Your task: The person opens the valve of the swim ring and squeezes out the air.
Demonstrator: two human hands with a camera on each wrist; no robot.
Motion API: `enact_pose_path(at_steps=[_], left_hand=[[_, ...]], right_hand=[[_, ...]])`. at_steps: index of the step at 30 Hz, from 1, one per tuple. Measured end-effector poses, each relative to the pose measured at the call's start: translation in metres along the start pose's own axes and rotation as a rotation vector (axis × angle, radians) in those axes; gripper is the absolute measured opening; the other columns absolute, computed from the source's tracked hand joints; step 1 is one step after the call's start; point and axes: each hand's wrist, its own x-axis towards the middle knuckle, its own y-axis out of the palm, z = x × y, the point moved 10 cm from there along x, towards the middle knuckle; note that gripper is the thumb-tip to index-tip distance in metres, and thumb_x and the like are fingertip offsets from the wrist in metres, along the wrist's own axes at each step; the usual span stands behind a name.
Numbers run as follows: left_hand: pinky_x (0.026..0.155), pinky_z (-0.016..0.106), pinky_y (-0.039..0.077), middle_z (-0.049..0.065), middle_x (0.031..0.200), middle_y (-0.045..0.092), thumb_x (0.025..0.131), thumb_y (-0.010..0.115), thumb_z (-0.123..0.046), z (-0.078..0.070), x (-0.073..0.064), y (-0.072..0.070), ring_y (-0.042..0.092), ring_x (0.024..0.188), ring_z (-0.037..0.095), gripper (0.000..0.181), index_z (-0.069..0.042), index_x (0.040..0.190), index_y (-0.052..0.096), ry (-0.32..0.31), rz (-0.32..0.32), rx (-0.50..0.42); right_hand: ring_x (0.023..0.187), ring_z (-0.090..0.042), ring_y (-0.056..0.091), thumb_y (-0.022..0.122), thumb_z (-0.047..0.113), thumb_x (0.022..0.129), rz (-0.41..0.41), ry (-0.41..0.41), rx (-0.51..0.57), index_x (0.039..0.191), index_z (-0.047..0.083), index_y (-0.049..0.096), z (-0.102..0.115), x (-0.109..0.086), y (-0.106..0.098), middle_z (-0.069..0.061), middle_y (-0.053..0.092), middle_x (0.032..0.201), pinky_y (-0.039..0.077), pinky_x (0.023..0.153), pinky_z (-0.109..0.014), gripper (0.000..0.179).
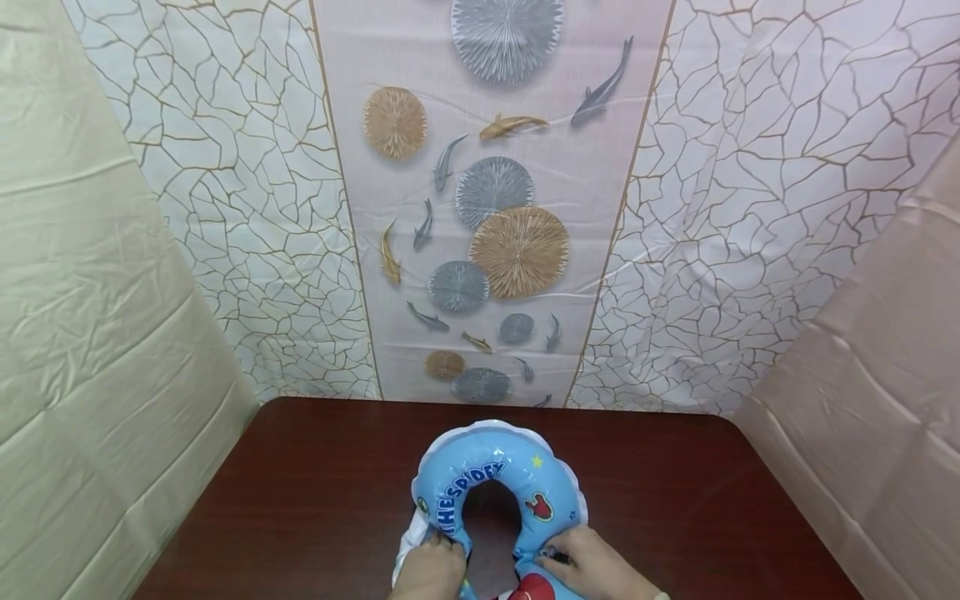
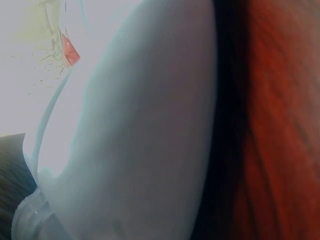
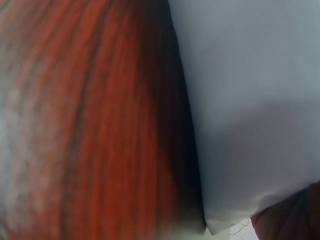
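- One blue inflatable swim ring [image 1: 552, 479] is laid at the near part of the dark red wooden table [image 1: 300, 492]; its lowest portion is cut off by the head view's edge.
- Its left side is gripped by the left hand [image 1: 432, 571], whose fingers are curled in at the tube.
- Its right side is pinched by the right hand [image 1: 592, 565], with the fingers bent; the tube is narrowed there.
- Dark blue lettering [image 1: 468, 487] and a yellow star [image 1: 537, 461] are printed on the upper face.
- Behind the table, a fish-patterned cloth [image 1: 517, 250] is hung, flanked by beige drapes [image 1: 97, 333].
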Motion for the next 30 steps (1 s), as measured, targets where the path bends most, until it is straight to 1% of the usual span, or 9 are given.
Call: enact_pose_path(at_steps=[3,9,16,20,23,27,30], left_hand=[[0.058,0.031,0.052,0.007,0.074,0.059,0.076,0.075,-0.023,0.0002,0.0004,-0.0002,0.059,0.069,0.019,0.021,-0.005,0.082,0.066,-0.002,0.014,-0.003],[0.059,0.032,0.052,0.009,0.075,0.060,0.077,0.074,-0.022,-0.0009,0.0009,-0.0015,0.060,0.071,0.020,0.020,-0.005,0.083,0.066,0.000,0.012,0.005],[0.061,0.032,0.053,0.010,0.078,0.061,0.079,0.072,-0.019,0.0000,0.0010,-0.0011,0.061,0.073,0.021,0.016,-0.004,0.084,0.067,-0.024,0.028,-0.006],[0.063,0.033,0.054,0.011,0.080,0.062,0.078,0.074,-0.020,0.0008,0.0016,-0.0009,0.061,0.074,0.021,0.019,-0.004,0.085,0.067,-0.027,0.041,-0.007],[0.063,0.033,0.054,0.011,0.079,0.061,0.079,0.071,-0.018,0.0014,0.0015,-0.0005,0.061,0.074,0.021,0.016,-0.004,0.084,0.067,-0.034,0.037,-0.017],[0.060,0.033,0.053,0.009,0.077,0.060,0.082,0.066,-0.013,0.0016,0.0001,-0.0026,0.060,0.073,0.021,0.009,-0.005,0.081,0.065,-0.040,-0.001,-0.023],[0.062,0.032,0.053,0.009,0.077,0.060,0.080,0.069,-0.015,0.0018,-0.0002,-0.0047,0.060,0.074,0.021,0.010,-0.005,0.081,0.065,-0.033,-0.008,-0.021]], right_hand=[[0.054,0.005,0.043,0.065,0.029,0.099,0.002,0.001,0.008,0.071,0.021,0.063,-0.0003,0.0001,0.0003,0.018,0.044,0.058,0.043,0.052,-0.018,0.029],[0.055,0.004,0.044,0.065,0.029,0.099,0.003,0.009,0.016,0.072,0.021,0.064,-0.0013,0.0002,0.0001,0.017,0.047,0.059,0.044,0.052,-0.019,0.028],[0.054,0.004,0.043,0.065,0.029,0.099,0.011,0.021,0.016,0.072,0.021,0.063,-0.0025,0.0010,0.0008,0.017,0.045,0.059,0.042,0.052,-0.019,0.028],[0.056,0.005,0.044,0.064,0.028,0.100,-0.004,-0.021,-0.005,0.074,0.022,0.063,0.0006,0.0009,-0.0006,0.019,0.046,0.061,0.044,0.053,-0.019,0.026],[0.055,0.007,0.040,0.062,0.027,0.101,-0.023,-0.078,-0.049,0.072,0.021,0.060,0.0049,-0.0014,-0.0017,0.020,0.043,0.061,0.043,0.052,-0.018,0.030],[0.055,0.008,0.037,0.061,0.030,0.101,-0.038,-0.086,-0.077,0.069,0.022,0.055,0.0029,-0.0046,-0.0011,0.021,0.039,0.060,0.041,0.050,-0.018,0.034],[0.055,0.008,0.037,0.061,0.031,0.101,-0.052,-0.082,-0.092,0.070,0.023,0.055,0.0012,-0.0054,-0.0016,0.021,0.039,0.061,0.041,0.051,-0.018,0.033]])
